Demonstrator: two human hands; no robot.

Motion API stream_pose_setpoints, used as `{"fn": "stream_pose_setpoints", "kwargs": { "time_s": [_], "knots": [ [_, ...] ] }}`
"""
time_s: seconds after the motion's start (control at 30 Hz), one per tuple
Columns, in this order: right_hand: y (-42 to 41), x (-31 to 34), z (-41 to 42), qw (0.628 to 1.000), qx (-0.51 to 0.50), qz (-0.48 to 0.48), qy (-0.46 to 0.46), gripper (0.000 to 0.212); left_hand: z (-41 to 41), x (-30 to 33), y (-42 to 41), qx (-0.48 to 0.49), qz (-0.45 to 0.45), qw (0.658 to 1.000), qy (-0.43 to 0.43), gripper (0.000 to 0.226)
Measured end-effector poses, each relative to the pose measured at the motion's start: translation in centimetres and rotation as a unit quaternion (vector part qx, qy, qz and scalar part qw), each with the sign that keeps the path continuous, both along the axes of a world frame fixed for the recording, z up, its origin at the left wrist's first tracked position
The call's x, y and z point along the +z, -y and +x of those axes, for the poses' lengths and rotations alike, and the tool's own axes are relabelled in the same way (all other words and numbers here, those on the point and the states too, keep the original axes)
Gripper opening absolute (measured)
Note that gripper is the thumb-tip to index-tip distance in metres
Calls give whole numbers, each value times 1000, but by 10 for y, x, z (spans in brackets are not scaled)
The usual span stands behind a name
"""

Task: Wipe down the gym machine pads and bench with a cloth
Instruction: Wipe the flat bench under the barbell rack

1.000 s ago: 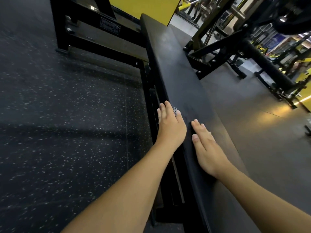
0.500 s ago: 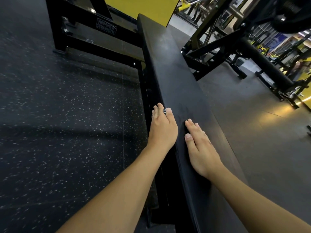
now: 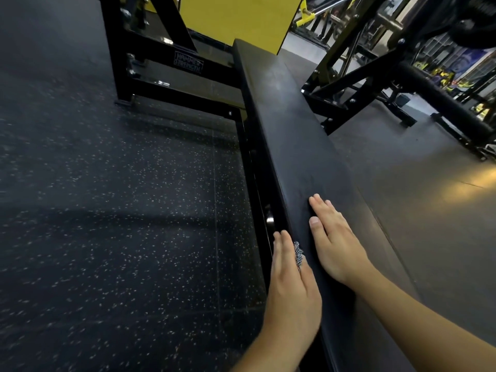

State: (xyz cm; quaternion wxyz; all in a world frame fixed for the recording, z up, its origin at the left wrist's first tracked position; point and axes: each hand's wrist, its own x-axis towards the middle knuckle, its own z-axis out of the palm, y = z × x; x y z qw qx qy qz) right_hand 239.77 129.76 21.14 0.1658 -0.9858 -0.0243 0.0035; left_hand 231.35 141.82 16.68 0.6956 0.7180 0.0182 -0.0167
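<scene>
From the head view, a long, narrow black bench pad (image 3: 290, 124) with a smooth matte, faintly scuffed skin runs away toward a flat yellow panel (image 3: 236, 17). The right hand (image 3: 335, 240) lies flat on its top, fingers straight and together. The left hand (image 3: 291, 285) presses straight-fingered against the pad's left side edge, a scrap of chequered woven cloth (image 3: 298, 255) showing between fingers and pad. Glossy black steel frame (image 3: 171, 65) stands on speckled rubber floor (image 3: 120, 210).

The long black padded bench (image 3: 295, 124) stands on a speckled rubber floor (image 3: 120, 210). The right hand (image 3: 338, 242) lies flat on its top, close to the left edge.
</scene>
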Motion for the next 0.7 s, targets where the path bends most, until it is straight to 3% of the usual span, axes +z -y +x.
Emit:
{"fn": "stream_pose_setpoints", "kwargs": {
  "time_s": [0.5, 0.7],
  "knots": [
    [-3, -1, 1, 1000, -8, 3, 1, 51, 151, 11, -17, 33, -2, 999, -41, 57],
    [-2, 2, -1, 1000, -16, 8, -2, 50, 128, 13, -18, 9, 10, 999, -43, 58]
  ]
}}
